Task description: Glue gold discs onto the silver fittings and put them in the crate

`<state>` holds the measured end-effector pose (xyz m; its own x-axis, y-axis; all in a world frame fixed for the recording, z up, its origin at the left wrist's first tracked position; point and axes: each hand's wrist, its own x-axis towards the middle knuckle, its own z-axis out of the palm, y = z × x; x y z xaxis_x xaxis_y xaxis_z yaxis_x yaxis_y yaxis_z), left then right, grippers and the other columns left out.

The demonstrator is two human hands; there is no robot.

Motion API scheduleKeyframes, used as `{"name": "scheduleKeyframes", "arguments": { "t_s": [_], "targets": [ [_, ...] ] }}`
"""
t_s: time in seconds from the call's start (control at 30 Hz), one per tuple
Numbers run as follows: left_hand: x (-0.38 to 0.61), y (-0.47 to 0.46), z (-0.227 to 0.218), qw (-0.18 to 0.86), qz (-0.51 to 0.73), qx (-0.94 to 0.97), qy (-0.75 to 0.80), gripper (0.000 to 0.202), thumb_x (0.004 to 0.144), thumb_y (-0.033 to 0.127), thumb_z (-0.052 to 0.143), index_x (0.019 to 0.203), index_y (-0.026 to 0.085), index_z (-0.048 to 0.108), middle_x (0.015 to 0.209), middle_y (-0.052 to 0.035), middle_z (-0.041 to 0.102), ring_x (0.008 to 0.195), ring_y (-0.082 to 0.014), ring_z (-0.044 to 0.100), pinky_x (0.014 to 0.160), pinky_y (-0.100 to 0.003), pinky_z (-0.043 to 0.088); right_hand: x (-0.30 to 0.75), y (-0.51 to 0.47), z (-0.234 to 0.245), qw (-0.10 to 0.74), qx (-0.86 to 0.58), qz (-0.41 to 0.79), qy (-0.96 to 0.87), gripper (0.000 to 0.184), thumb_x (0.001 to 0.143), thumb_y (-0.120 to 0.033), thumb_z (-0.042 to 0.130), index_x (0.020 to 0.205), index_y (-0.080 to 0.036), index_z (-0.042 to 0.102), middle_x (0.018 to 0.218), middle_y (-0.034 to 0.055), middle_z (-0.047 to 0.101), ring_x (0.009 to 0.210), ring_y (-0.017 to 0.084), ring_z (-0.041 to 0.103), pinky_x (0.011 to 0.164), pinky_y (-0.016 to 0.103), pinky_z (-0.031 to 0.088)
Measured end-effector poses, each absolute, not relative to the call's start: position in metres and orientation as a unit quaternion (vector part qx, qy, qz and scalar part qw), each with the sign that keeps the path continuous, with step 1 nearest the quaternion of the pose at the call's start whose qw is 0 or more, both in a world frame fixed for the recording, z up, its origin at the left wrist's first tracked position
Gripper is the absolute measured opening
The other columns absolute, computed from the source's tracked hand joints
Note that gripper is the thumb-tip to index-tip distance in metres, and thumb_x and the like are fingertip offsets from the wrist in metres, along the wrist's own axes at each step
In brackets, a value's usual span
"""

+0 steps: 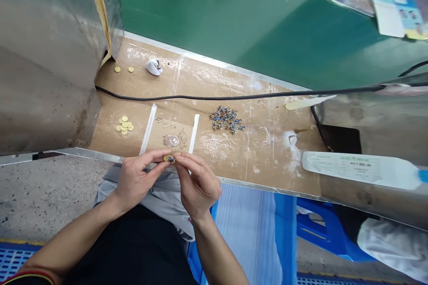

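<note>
Both grips are closed to a fine pinch: on my feed the left grip [133,180] and the right grip [199,182] meet thumb-to-forefinger on a tiny yellow-and-blue piece [170,159], with no gap beyond the piece itself. It is too small and too covered for me to tell whether it is one part or two. I have it at the near edge of the cardboard-covered surface [267,151], in front of my operator's body. Just past the fingertips I see a clear round object [171,140], with dark specks scattered beside it and a thin stick [170,124] a little beyond, all between two white strips [193,136]. To the left I have a small heap of yellow discs [124,124]; to the right, a loose cluster of blue-and-brass pieces [227,119]. Farther out a black cable [200,97] runs across, and past it lie two more discs [130,69] and a crumpled white scrap [153,67]. At my far right a labelled white bottle [354,168] with a blue cap lies on its side, a pale flat stick [309,103] beyond it. A green panel [207,18] backs the whole scene.
</note>
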<state>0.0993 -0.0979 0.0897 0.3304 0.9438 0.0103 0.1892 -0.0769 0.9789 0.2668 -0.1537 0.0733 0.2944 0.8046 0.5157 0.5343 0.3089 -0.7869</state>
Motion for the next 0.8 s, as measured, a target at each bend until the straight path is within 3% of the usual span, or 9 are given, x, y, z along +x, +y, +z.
{"name": "scheduleKeyframes", "arguments": {
  "t_s": [0.5,0.8],
  "targets": [
    [0.0994,-0.1016,0.087,0.456,0.384,0.68,0.428,0.029,0.103,0.012,0.083,0.13,0.024,0.086,0.122,-0.0005,0.091,0.102,-0.0184,0.09,0.099,-0.024,0.073,0.2677,-0.1552,0.0742,0.563,-0.559,0.117,-0.597,0.047,0.099,0.003,0.08,0.132,-0.03,0.083,0.116,0.0046,0.088,0.103,0.02,0.086,0.09,0.036,0.075],
    [0.0995,-0.1035,0.0891,0.337,0.398,0.755,0.398,0.023,0.108,0.014,0.078,0.13,0.02,0.081,0.119,-0.0037,0.091,0.098,-0.0189,0.091,0.097,-0.025,0.073,0.2709,-0.1589,0.0752,0.546,-0.545,0.063,-0.633,0.057,0.097,0.006,0.079,0.141,-0.03,0.081,0.119,0.0061,0.088,0.103,0.021,0.087,0.089,0.036,0.076]
  ]
}}
